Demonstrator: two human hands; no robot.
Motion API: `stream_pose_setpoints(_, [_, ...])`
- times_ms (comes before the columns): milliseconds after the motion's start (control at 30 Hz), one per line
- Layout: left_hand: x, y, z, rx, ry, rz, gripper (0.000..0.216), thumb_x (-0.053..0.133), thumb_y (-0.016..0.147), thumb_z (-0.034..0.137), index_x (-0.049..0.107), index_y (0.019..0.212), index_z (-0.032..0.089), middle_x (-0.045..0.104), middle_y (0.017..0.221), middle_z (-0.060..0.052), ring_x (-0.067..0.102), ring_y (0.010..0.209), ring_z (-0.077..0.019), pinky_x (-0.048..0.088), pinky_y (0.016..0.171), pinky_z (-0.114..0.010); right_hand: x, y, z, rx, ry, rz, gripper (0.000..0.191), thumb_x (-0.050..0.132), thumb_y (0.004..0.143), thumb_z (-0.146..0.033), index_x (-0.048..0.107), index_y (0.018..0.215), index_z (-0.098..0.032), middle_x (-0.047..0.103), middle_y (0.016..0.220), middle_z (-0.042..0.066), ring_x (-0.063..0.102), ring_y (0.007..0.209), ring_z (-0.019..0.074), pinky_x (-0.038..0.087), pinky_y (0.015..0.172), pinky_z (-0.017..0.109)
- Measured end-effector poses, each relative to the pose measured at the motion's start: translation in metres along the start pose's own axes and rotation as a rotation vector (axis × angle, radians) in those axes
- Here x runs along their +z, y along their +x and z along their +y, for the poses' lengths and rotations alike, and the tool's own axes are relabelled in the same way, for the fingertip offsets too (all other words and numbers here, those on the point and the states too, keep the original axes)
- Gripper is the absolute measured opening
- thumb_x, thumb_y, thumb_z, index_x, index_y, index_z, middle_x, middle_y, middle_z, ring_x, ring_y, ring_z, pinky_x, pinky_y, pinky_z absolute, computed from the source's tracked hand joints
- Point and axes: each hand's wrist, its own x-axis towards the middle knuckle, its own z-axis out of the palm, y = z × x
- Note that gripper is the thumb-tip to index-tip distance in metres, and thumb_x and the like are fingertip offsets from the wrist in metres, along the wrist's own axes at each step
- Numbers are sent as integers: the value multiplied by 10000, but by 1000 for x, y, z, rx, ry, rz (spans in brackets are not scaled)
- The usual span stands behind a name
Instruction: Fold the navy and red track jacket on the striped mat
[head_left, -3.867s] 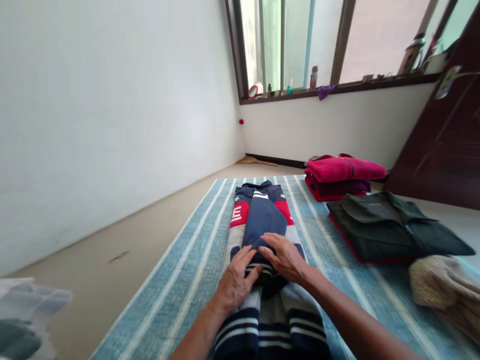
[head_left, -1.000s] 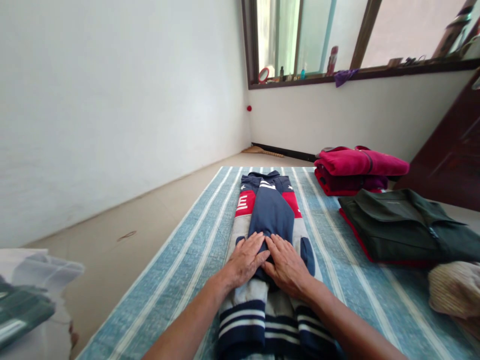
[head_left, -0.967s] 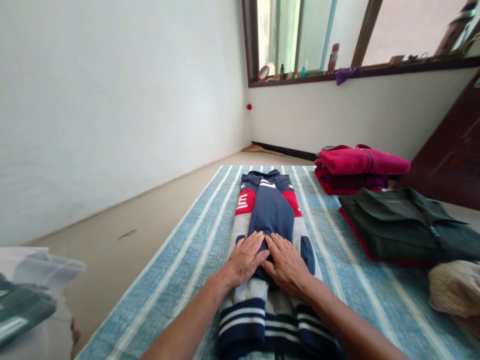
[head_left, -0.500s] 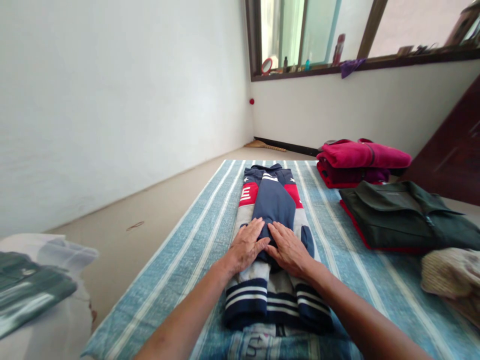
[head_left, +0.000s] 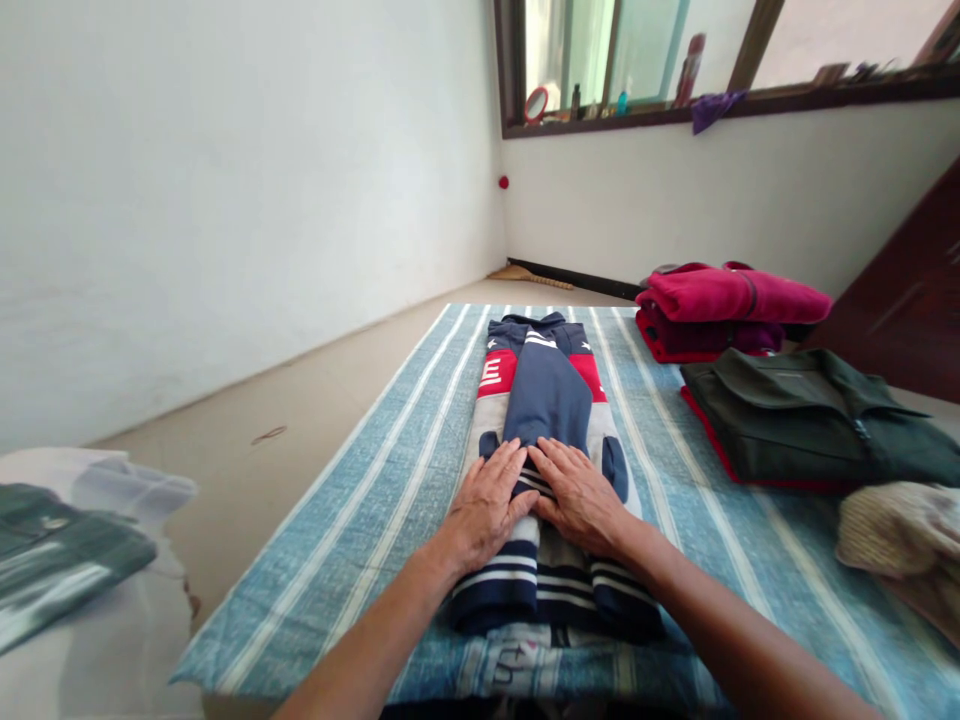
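Both hands are lying flat, palms down and side by side, the left hand [head_left: 489, 496] and right hand [head_left: 577, 492] pressing on a folded sweater [head_left: 545, 420] on the striped mat [head_left: 375, 500]. Folded clothes [head_left: 795, 410] are lying well to their right.

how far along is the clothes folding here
Done: a folded pink fleece stack and a folded dark green jacket lie on the blue striped mat. In hand: the left hand and right hand press flat on the navy, red and grey sweater, its sleeves already folded in but its length not yet folded. Left: a beige knit garment at the right edge looks unfolded.
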Motion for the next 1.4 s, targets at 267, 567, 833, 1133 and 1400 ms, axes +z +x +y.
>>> stream_pose_setpoints(267, [-19,-24,17,104,99,120,571,447,939,430,337,1437,174,337,1516,-145,307,1396,-260,328,1112,-483,-19,-20,3,-88,83,199,585,548,886,-390,419,1409,-162,411,1461,159,346,1369,274,319,1103,493])
stream_pose_setpoints(567, [4,-47,24,168,281,85,638,586,833,347,390,1403,138,328,1514,-166,334,1378,-313,362,1079,-520,-1,-80,-7,-107,-8,215,573,605,837,-356,495,1339,-104,447,1431,179,368,1355,302,368,1082,514])
stream_pose_setpoints(833, [6,-46,20,196,275,106,633,552,847,369,385,1412,138,348,1504,-169,365,1360,-320,364,1073,-524,8,-79,-14,-59,-38,204,533,603,849,-380,536,1302,-106,455,1423,184,362,1356,318,355,1090,520])
stream_pose_setpoints(1133, [7,-46,19,214,295,118,641,561,831,347,392,1410,130,362,1496,-171,387,1345,-330,395,1052,-530,10,-78,-17,-47,-69,176,466,594,868,-405,578,1240,-126,471,1412,176,369,1352,308,334,1109,499])
stream_pose_setpoints(1400, [7,-47,19,220,332,121,650,570,831,345,383,1414,126,364,1492,-179,392,1342,-331,413,1034,-536,12,-76,-19,-29,-66,182,411,610,853,-390,609,1184,-144,489,1401,158,386,1343,298,335,1113,486])
